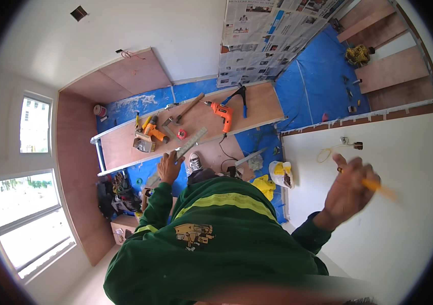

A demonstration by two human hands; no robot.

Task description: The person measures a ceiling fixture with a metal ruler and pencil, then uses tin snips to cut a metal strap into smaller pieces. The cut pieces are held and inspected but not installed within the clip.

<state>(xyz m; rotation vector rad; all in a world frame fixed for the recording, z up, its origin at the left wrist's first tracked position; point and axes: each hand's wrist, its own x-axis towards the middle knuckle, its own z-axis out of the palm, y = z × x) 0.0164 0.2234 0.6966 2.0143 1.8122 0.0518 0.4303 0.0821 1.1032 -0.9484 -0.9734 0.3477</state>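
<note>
My left hand [169, 168] is closed on a metal ruler [192, 142] that lies at the near edge of a long plywood bench [256, 104]. My right hand [349, 188] is raised at the right, gripping a yellow pencil [374, 184], blurred at its end. On the bench are an orange drill [221, 112] with a cord, a yellow-orange drill [155, 132], a hammer [190, 105], a red tape measure [182, 133], a metal square [168, 123], a box of small items [143, 145] and a blue-handled tool [243, 109].
Blue sheeting [303, 86] covers floor around the bench. A newspaper-covered panel [257, 40] stands behind it. Tool bags [120, 193], a white sack [281, 174] and yellow cloth [263, 187] lie nearby. Plywood shelving [389, 71] is at the upper right, windows [23, 208] at the left.
</note>
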